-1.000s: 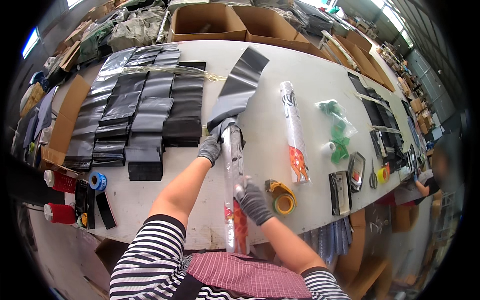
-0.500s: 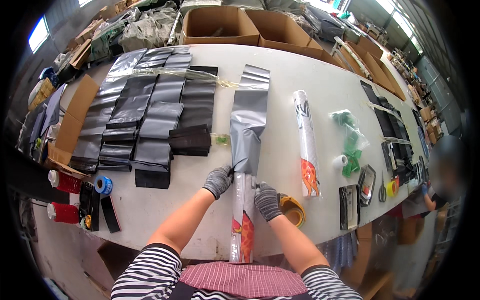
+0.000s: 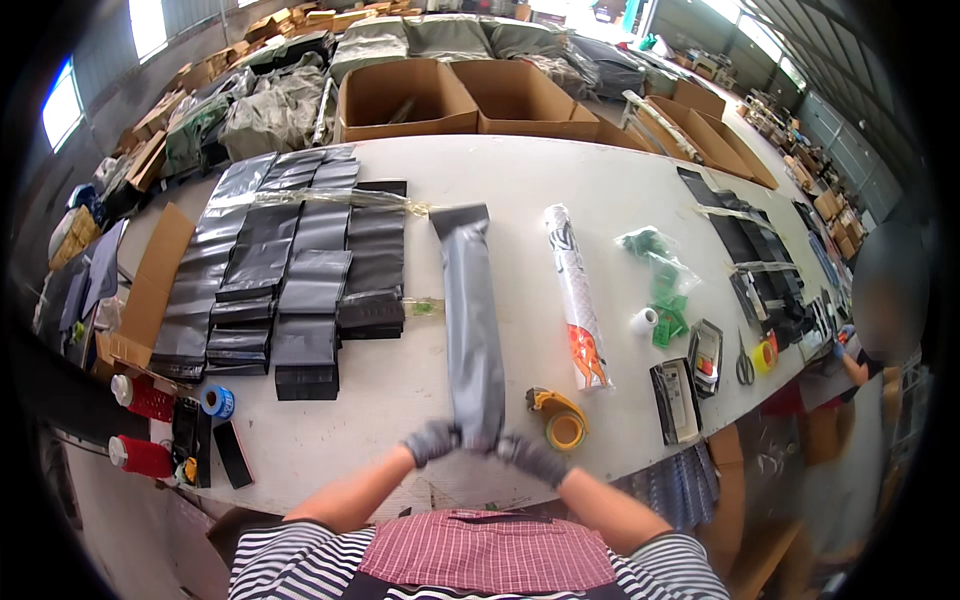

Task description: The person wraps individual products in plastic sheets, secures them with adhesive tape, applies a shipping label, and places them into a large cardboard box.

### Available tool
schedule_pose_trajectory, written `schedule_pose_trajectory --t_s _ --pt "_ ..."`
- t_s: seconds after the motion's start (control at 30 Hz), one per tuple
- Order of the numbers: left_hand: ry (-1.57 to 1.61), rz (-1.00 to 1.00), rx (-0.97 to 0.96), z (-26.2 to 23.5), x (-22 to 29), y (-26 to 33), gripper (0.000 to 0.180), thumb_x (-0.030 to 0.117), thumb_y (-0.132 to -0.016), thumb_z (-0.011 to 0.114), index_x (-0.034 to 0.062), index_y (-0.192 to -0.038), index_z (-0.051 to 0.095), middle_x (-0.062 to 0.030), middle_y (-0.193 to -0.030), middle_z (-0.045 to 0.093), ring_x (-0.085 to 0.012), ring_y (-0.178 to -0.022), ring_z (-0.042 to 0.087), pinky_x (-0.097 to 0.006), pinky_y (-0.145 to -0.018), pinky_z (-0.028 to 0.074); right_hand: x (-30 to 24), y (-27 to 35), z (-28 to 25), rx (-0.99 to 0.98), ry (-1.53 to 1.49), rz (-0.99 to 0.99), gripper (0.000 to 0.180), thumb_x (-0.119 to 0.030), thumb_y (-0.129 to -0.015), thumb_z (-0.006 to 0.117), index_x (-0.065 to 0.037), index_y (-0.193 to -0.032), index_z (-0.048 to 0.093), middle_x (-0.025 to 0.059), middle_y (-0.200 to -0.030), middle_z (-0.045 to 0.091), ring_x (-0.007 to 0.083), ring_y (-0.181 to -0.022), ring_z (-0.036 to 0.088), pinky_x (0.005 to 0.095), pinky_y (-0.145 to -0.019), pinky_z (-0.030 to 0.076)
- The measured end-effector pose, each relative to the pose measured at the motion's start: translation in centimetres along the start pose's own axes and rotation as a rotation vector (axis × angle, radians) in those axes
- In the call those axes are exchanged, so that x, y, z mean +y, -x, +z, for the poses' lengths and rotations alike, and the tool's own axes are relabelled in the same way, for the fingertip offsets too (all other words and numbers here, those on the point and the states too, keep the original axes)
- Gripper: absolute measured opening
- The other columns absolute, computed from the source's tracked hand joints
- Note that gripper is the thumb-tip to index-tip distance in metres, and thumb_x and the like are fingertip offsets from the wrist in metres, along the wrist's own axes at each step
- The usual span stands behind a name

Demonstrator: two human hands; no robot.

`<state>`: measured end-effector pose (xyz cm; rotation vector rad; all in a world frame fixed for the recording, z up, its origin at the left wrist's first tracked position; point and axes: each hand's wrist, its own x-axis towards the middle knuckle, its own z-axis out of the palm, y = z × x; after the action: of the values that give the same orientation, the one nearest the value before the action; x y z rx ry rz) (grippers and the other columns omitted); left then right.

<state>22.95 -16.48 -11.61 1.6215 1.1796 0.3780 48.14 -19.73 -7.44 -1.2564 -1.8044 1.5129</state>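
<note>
Both gloved hands are pinching the near end of a long grey mailer bag (image 3: 472, 320), the left hand (image 3: 432, 441) and the right hand (image 3: 530, 458) sitting close together, each grip closed on the bag's lower edge. The bag is lying flat on the white counter (image 3: 600, 190) and is stretching straight away from the grip toward the far side. To do this step well, I think both grips should be keeping the edge level and pulling evenly, so the bag is not twisting. Just to the right of the grip a yellow tape dispenser (image 3: 560, 420) is resting; further right a printed roll (image 3: 577, 300) is lying. Left of the grip, stacks of dark bags (image 3: 290, 290) are covering the counter.
</note>
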Motion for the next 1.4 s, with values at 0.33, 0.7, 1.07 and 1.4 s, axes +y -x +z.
schedule_pose_trajectory --t_s 0.33,0.7,1.07,1.4 --pt "-0.075 -0.304 0.011 4.3 4.0 4.9 0.034 0.028 -0.087 0.061 -0.001 -0.104 0.068 -0.0182 -0.087 0.071 -0.0277 -0.08 0.069 -0.04 -0.076 0.053 3.3 7.5 -2.6 -0.135 0.106 0.05 0.018 -0.016 -0.093 0.059 -0.002 -0.103 0.064 0.0053 -0.079 0.068 0.0141 -0.072 0.064 0.033 -0.064 0.052" --pt "0.222 -0.49 0.112 6.6 3.0 6.0 0.035 0.001 -0.076 0.068 -0.0017 -0.111 0.066 -0.0104 -0.095 0.071 -0.0195 -0.079 0.066 -0.033 -0.075 0.054 10.6 14.8 -38.2 0.926 0.513 0.201 0.017 -0.02 -0.082 0.067 -0.009 -0.095 0.067 0.014 -0.09 0.07 0.0312 -0.082 0.067 0.0406 -0.078 0.052" --pt "0.154 -0.565 0.238 7.7 4.2 5.1 0.036 -0.007 -0.075 0.065 -0.0011 -0.11 0.067 -0.0089 -0.096 0.072 -0.0185 -0.083 0.067 -0.032 -0.076 0.054 18.6 9.7 -53.1 0.698 1.016 0.676 0.033 -0.017 -0.084 0.067 -0.011 -0.116 0.066 0.0135 -0.122 0.064 0.0293 -0.114 0.059 0.0392 -0.1 0.046" --pt "0.169 -0.711 0.269 7.8 4.0 5.0 0.037 -0.009 -0.074 0.058 0.0017 -0.108 0.067 -0.0068 -0.081 0.069 -0.0168 -0.06 0.06 -0.03 -0.055 0.049 19.4 9.7 -54.7 0.683 1.07 0.565 0.021 -0.026 -0.083 0.065 -0.017 -0.101 0.071 0.0121 -0.101 0.069 0.0321 -0.096 0.066 0.0452 -0.086 0.054"
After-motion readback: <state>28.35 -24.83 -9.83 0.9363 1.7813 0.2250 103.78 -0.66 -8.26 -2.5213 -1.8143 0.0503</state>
